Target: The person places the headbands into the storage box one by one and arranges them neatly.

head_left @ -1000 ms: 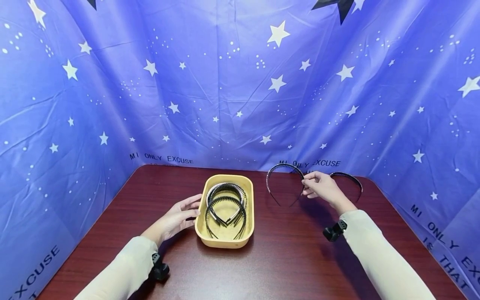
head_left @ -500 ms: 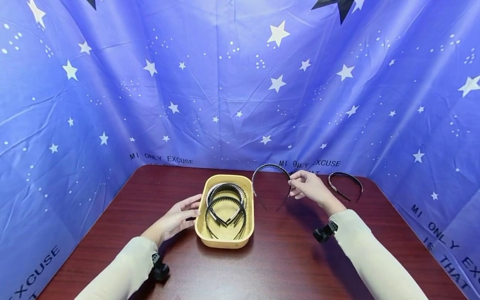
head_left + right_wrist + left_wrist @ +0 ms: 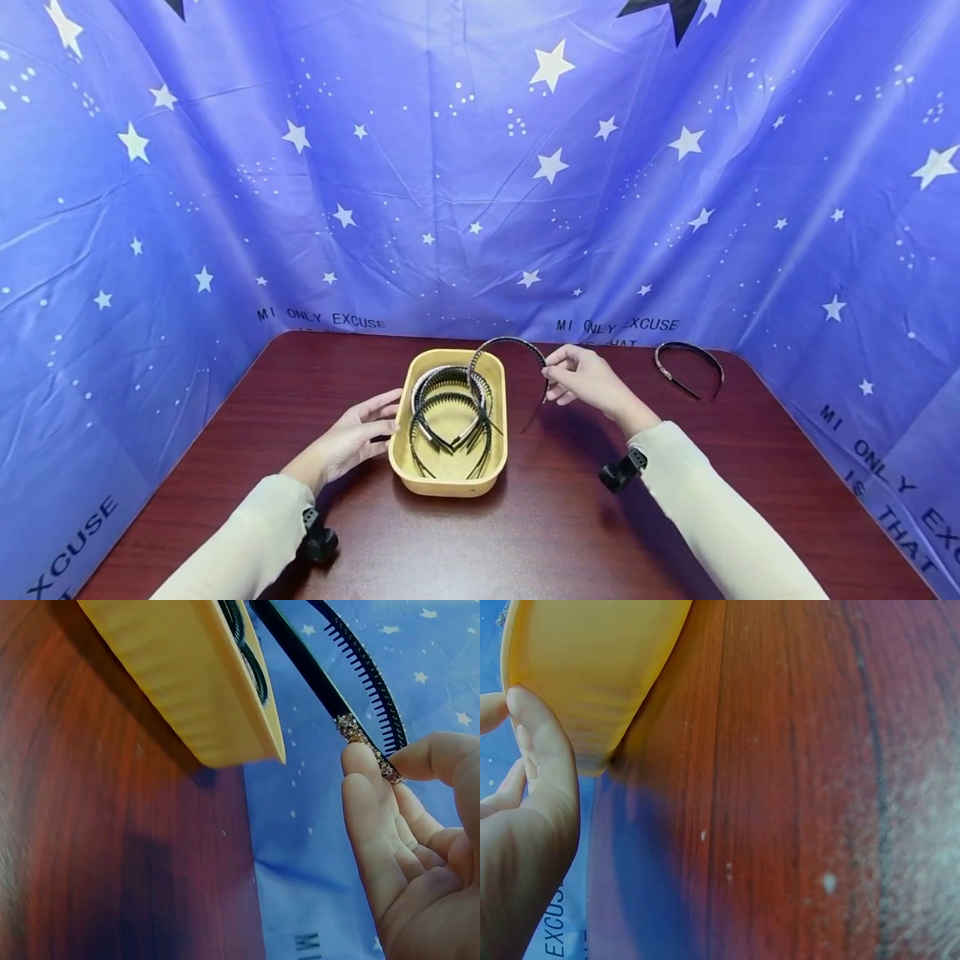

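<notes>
A black toothed headband (image 3: 519, 342) with glittery beads is pinched between the thumb and fingertips of my right hand (image 3: 588, 383), near one beaded end. Its band overlaps the right rim of a yellow plastic tub (image 3: 450, 485) in the head view. Inside the tub lie several headbands (image 3: 450, 400), black and some with silvery trim, overlapping each other. At the tub's left side my left hand (image 3: 356, 433) holds its edge, thumb at the rim and a finger (image 3: 544, 735) against the outer wall in the left wrist view.
Another black headband (image 3: 688, 346) with a beaded end lies at the far right of the dark red wooden table (image 3: 585, 533). A blue star-printed curtain (image 3: 450, 167) stands behind the table and along its sides.
My right hand has carried the headband leftward from the right side of the table to the tub's right rim. The left hand and the tub have stayed in place.
</notes>
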Motion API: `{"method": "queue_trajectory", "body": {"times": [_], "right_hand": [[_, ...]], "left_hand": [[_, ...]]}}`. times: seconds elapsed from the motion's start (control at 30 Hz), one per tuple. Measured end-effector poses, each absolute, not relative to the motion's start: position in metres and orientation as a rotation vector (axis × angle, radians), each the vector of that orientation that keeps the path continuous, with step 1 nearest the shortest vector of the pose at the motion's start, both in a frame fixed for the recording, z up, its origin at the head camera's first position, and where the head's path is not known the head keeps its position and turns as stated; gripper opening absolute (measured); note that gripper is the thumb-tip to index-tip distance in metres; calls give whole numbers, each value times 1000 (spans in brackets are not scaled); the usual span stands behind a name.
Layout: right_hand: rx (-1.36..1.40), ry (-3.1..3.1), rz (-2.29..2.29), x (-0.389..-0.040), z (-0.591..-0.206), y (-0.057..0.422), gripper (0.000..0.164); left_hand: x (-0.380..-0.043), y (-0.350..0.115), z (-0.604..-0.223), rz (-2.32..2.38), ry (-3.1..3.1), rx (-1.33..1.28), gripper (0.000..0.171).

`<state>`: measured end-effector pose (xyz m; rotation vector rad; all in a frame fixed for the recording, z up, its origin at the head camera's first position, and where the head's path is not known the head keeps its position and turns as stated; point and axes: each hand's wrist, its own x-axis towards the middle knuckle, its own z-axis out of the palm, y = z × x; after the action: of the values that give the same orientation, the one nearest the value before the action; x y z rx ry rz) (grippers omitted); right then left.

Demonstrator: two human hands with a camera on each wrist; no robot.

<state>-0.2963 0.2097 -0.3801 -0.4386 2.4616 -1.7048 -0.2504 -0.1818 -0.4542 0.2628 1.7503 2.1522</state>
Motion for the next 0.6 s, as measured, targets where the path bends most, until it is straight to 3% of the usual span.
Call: {"method": "queue_trajectory", "body": {"times": [0.6], "right_hand": [[-446, 2365, -1689, -282, -394, 159, 21]], "left_hand": [[-252, -183, -457, 2156, 1750, 279, 70]]}}
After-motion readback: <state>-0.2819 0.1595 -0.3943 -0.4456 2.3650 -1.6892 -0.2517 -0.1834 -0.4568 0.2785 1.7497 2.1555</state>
